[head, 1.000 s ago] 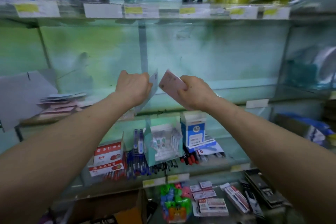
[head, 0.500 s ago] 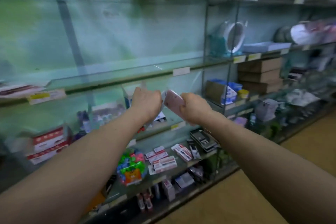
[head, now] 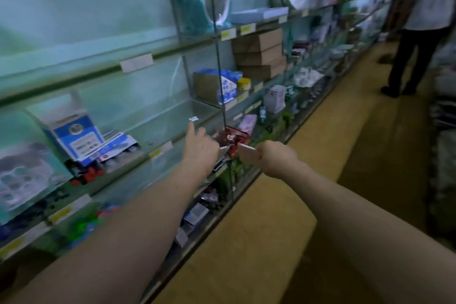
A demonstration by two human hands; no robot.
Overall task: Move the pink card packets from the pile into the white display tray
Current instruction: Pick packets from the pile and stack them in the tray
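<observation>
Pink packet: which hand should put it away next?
Probably the right hand: it is closed around the pink packet. The left hand points at the glass shelf with one of its fingers stretched out. No white tray is clearly in view.

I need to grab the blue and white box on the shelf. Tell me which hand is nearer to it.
Left. The left hand reaches toward the shelf, to the right of the blue and white box. The right hand, closed on a pink card packet, is farther right, out over the aisle.
</observation>
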